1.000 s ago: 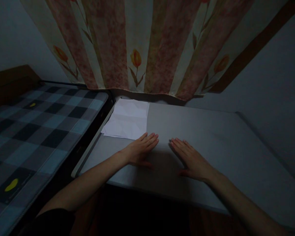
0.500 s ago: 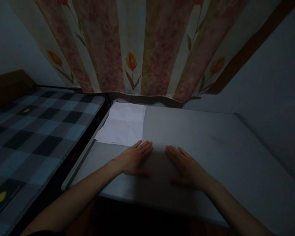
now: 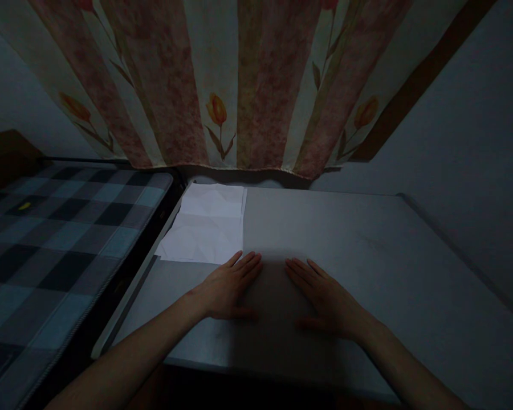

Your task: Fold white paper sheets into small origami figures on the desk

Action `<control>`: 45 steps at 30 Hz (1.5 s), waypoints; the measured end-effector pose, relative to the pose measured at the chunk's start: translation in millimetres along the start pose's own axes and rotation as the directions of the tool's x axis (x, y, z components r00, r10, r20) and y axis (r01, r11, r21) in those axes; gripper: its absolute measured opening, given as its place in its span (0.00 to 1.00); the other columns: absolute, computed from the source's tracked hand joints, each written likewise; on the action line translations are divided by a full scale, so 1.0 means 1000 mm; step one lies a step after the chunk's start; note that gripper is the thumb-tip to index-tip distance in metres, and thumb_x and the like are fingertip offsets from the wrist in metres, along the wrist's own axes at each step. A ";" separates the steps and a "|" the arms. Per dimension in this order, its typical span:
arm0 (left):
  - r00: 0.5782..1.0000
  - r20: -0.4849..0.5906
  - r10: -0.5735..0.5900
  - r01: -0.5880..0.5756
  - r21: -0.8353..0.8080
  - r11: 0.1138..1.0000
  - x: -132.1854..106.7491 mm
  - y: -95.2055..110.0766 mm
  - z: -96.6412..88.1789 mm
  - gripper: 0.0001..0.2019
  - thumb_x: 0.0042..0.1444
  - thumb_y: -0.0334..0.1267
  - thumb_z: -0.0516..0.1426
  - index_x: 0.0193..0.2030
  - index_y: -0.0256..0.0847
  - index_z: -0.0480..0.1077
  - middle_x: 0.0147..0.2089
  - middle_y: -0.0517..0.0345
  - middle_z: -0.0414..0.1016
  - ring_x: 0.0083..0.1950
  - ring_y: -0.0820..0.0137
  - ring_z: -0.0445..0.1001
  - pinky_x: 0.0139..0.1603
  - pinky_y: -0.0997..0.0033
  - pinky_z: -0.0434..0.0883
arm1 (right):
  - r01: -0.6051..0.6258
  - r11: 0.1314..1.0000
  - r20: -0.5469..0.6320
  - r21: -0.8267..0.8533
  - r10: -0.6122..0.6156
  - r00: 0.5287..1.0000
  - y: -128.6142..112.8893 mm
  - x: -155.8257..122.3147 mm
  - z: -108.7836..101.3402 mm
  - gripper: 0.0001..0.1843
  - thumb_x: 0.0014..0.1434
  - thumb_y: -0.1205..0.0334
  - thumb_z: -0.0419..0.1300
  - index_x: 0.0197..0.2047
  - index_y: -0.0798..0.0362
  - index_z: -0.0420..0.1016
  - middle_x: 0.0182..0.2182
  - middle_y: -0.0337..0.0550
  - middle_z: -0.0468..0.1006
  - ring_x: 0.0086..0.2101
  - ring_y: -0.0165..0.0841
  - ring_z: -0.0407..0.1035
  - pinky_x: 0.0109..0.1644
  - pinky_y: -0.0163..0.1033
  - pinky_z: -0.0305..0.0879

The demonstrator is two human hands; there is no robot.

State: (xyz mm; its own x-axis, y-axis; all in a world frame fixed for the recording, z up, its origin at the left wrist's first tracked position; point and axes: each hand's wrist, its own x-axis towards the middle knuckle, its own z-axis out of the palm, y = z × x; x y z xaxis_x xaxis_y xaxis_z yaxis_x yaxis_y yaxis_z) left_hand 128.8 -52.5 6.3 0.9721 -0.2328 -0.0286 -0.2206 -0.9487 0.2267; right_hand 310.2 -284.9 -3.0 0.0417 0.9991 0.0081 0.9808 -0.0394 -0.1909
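My left hand [image 3: 231,287] is stretched out palm down over the pale tabletop [image 3: 325,228], fingers extended and thumb apart, holding nothing. Its fingertips are at the near right corner of some creased white paper sheets [image 3: 205,225], which lie slightly out of line with each other. To the right, my right hand [image 3: 325,299] is also palm down with straight fingers, angled toward the left one. A gap of tabletop separates the two hands. Whether the palms press on the surface I cannot tell in the dim light.
A checked mattress [image 3: 81,228] lies left of the table, with a dark gap between. A striped curtain with tulips [image 3: 256,85] hangs behind the table's far edge. The wall [image 3: 465,142] rises at the right. The room is dim.
The view has shifted a little, so the table, paper and curtain sit slightly farther left. Both hands keep nearly the same flat pose on the table.
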 end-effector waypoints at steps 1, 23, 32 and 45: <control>1.000 0.006 -0.002 0.002 0.001 1.000 0.000 0.000 0.000 0.50 0.51 0.68 0.49 0.70 0.31 0.40 0.72 0.39 0.38 0.72 0.55 0.36 0.70 0.53 0.36 | -0.003 1.000 0.001 0.001 0.003 1.000 0.000 0.000 0.000 0.56 0.48 0.39 0.62 0.70 0.53 0.39 0.68 0.53 0.46 0.65 0.47 0.44 0.67 0.56 0.41; 1.000 -0.013 0.016 -0.016 -0.044 0.999 -0.002 0.001 -0.004 0.47 0.53 0.67 0.48 0.70 0.35 0.41 0.72 0.42 0.42 0.72 0.55 0.38 0.70 0.50 0.36 | -0.025 0.999 -0.103 0.022 0.027 0.994 0.001 -0.005 0.002 0.44 0.53 0.46 0.61 0.68 0.50 0.51 0.65 0.51 0.56 0.62 0.46 0.52 0.64 0.57 0.52; 1.000 -0.021 0.024 -0.025 -0.044 0.999 -0.002 0.000 -0.005 0.45 0.54 0.65 0.48 0.70 0.35 0.43 0.71 0.43 0.44 0.72 0.55 0.38 0.70 0.51 0.35 | -0.020 0.999 -0.232 0.043 0.030 0.972 0.002 -0.006 0.003 0.29 0.58 0.55 0.58 0.62 0.51 0.62 0.58 0.53 0.66 0.57 0.44 0.62 0.57 0.54 0.64; 0.999 -0.049 0.010 -0.013 -0.057 0.998 -0.004 0.002 -0.008 0.40 0.55 0.62 0.49 0.68 0.39 0.50 0.69 0.46 0.52 0.72 0.54 0.42 0.70 0.47 0.38 | -0.047 0.999 -0.326 0.007 0.046 0.944 0.000 -0.005 0.005 0.20 0.60 0.59 0.55 0.55 0.53 0.68 0.52 0.53 0.72 0.50 0.43 0.68 0.51 0.52 0.69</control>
State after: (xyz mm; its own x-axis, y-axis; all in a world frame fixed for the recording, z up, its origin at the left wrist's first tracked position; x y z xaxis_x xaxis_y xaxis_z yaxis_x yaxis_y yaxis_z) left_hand 124.7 -51.9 14.5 0.9725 -0.2320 0.0214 -0.2285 -0.9318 0.2821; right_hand 308.9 -289.7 -8.3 0.1468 0.9363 0.3191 0.9766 -0.0858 -0.1974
